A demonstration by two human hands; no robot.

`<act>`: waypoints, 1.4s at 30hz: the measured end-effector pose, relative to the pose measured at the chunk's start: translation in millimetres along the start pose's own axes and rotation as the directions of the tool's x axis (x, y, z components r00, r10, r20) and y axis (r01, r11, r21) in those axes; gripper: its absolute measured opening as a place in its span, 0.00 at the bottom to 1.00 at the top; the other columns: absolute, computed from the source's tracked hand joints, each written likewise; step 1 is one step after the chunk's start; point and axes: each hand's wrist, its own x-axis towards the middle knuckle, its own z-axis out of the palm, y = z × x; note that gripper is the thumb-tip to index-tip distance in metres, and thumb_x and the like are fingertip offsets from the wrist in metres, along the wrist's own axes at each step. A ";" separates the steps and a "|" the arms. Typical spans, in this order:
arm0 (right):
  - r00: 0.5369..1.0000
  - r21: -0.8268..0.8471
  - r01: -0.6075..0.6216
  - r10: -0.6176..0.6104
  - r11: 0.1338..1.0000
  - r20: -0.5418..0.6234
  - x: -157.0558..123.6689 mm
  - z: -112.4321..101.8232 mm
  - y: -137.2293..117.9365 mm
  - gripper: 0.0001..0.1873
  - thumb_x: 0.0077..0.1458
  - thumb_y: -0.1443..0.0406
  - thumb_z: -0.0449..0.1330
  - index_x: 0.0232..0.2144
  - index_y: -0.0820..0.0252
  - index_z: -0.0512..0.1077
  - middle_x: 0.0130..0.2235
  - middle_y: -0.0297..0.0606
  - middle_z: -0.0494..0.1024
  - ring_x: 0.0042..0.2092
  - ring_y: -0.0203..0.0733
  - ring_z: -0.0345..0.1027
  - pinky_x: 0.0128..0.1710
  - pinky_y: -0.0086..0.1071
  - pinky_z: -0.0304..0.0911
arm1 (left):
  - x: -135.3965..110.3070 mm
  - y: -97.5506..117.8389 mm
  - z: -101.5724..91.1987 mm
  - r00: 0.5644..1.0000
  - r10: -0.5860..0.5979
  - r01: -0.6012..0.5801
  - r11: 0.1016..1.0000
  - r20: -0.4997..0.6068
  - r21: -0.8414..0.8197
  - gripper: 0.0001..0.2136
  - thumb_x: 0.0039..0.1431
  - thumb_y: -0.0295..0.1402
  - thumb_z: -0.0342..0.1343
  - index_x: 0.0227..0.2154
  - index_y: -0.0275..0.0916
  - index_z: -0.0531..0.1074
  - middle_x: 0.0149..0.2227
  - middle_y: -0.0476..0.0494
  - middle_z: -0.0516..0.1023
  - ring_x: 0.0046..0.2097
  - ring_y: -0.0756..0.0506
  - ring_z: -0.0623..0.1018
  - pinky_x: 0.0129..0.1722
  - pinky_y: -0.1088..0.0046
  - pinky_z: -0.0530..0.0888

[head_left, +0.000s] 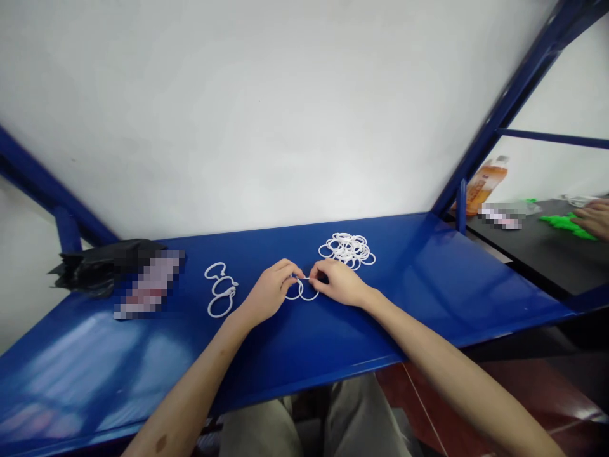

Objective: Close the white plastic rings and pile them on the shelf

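Observation:
My left hand [271, 291] and my right hand [339, 282] meet at the middle of the blue table [419, 298], fingers pinched together on two white rings [301, 292] that touch each other. Each hand grips one ring at the point where they join. A loose pile of several white rings [347, 249] lies just behind my right hand. To the left of my left hand lie a few joined white rings [221, 289] flat on the table.
A black plastic bag [102, 266] sits at the table's left end. Blue frame posts [504, 108] rise at both sides. On a black table [547, 254] to the right stand an orange bottle [483, 184] and green pieces [566, 223], with another person's hand [594, 219].

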 end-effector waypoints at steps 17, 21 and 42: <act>0.995 0.059 0.079 -0.075 0.995 -0.063 -0.3 0.6 3.0 0.05 0.64 0.66 0.58 0.37 0.58 0.74 0.35 0.36 0.78 0.34 0.37 0.71 0.35 0.29 0.62 | -5.1 0.0 2.4 0.996 0.072 -0.062 0.981 -0.047 0.183 0.10 0.68 0.37 0.49 0.43 0.42 0.73 0.43 0.44 0.80 0.47 0.43 0.73 0.49 0.62 0.68; 0.990 0.063 0.131 -0.128 0.989 -0.050 -0.1 1.4 4.8 0.06 0.65 0.66 0.57 0.38 0.57 0.75 0.38 0.36 0.78 0.38 0.38 0.72 0.40 0.30 0.64 | -4.7 0.9 2.5 0.997 0.066 -0.061 0.982 -0.026 0.179 0.08 0.68 0.35 0.49 0.38 0.42 0.73 0.39 0.46 0.79 0.44 0.43 0.72 0.46 0.64 0.68; 0.994 0.013 0.105 -0.105 0.994 -0.018 -3.2 5.4 -7.8 0.29 0.55 0.53 0.67 0.55 0.59 0.69 0.51 0.45 0.73 0.50 0.47 0.71 0.48 0.39 0.68 | -4.8 2.2 3.4 0.995 0.065 -0.044 0.969 -0.078 0.244 0.06 0.68 0.31 0.49 0.35 0.41 0.69 0.36 0.47 0.77 0.41 0.44 0.72 0.44 0.64 0.68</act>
